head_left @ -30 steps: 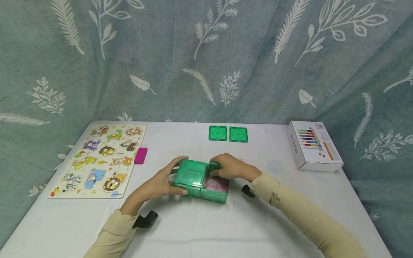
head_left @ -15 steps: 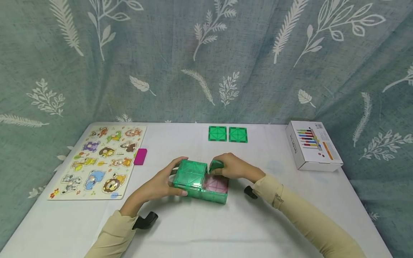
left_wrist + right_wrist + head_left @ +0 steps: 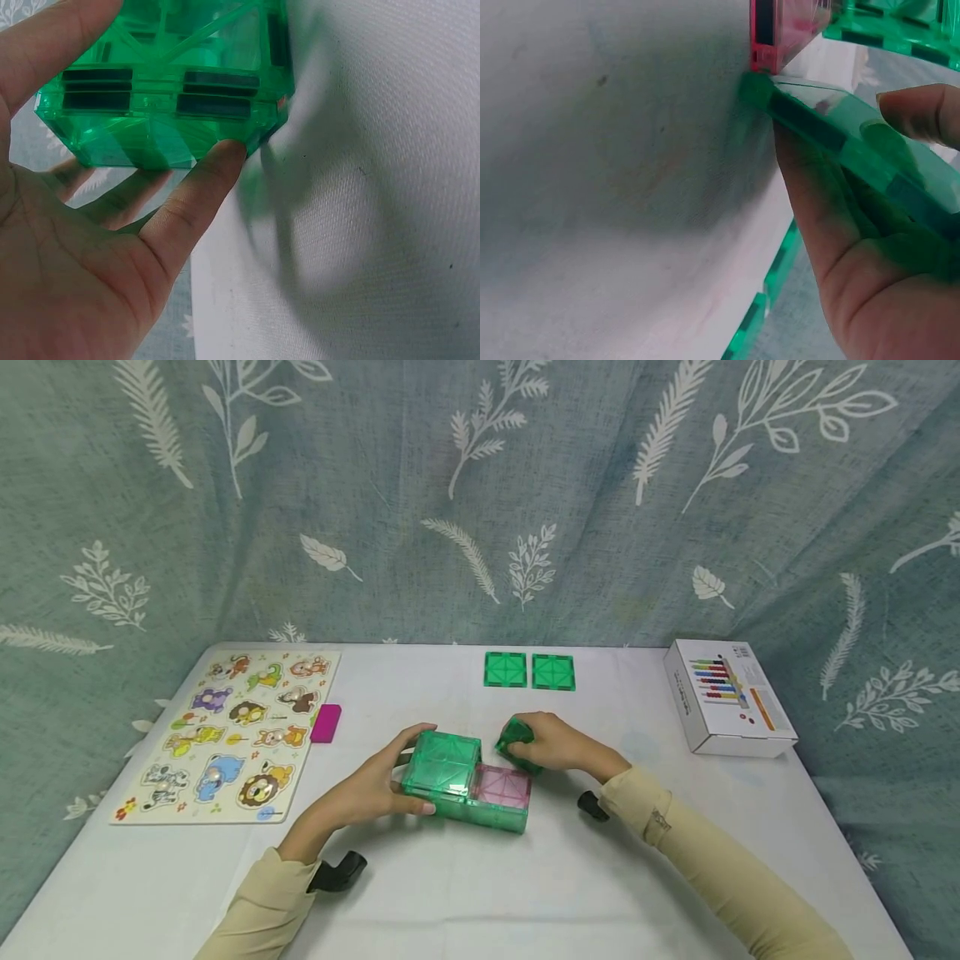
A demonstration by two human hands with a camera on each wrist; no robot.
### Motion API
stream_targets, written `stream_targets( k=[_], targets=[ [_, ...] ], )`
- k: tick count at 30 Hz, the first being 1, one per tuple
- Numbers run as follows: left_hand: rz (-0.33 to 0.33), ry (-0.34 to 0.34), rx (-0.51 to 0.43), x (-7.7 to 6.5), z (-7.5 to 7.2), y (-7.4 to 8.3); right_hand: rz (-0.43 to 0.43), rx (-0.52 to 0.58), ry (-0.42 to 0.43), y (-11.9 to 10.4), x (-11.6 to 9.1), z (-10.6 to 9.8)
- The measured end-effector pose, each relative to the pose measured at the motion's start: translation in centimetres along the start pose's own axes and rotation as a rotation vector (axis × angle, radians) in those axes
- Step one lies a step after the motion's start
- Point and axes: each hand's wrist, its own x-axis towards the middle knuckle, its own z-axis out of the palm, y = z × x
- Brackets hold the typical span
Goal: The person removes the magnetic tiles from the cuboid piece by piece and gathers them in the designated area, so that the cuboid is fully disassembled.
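Note:
A block built of green translucent magnetic tiles (image 3: 446, 764) stands on the white table in the head view, its left part taller than its right. Pink magnetic tile (image 3: 502, 787) shows on the low right part. My left hand (image 3: 369, 789) grips the block's left end, thumb at the front and fingers behind, as the left wrist view also shows. My right hand (image 3: 553, 743) pinches a loose green magnetic tile (image 3: 516, 732), held tilted beside the block's back right corner. In the right wrist view, that tile's lower corner is close to the pink edge (image 3: 766, 34); touching or apart, I cannot tell.
Two flat green tiles (image 3: 506, 669) lie side by side at the back. An animal puzzle board (image 3: 251, 772) lies left, a magenta block (image 3: 326, 724) at its right edge. At the right stands a white box (image 3: 727, 702). Behind the table hangs a leaf-patterned curtain (image 3: 420, 460).
My right hand has moved right, away from the block, with the green tile, which has turned more into view. More of the pink tile shows. The left hand has stayed in place.

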Motion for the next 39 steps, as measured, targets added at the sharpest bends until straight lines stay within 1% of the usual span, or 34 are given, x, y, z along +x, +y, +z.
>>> stream_targets(
  k=[2,9,11,14,21,28,33,39],
  targets=[
    [-0.001,-0.002,-0.003,0.0,0.0,0.0,0.021,-0.001,-0.002,0.1,-0.1,-0.1],
    [-0.006,-0.006,-0.014,-0.1,0.0,0.1,0.085,-0.055,0.018,0.5,-0.5,-0.2],
    [-0.007,-0.005,-0.013,0.0,0.0,0.1,0.101,-0.051,0.024,0.8,-0.5,-0.2],
    [-0.007,-0.007,-0.012,0.0,0.0,0.1,0.114,-0.04,0.039,1.1,-0.7,-0.2],
    [-0.014,-0.003,-0.008,0.0,-0.1,0.1,0.108,-0.003,0.06,1.9,-1.2,-0.8],
    [-0.012,-0.005,-0.014,-0.1,-0.1,0.2,0.18,0.149,0.01,2.8,-1.9,-1.8],
    [-0.011,-0.002,0.005,0.0,-0.1,0.2,0.185,0.238,0.009,3.7,-2.3,-2.6],
    [-0.023,0.008,0.005,0.1,0.1,0.1,0.179,0.449,0.008,4.7,-2.7,-3.6]
  ],
)
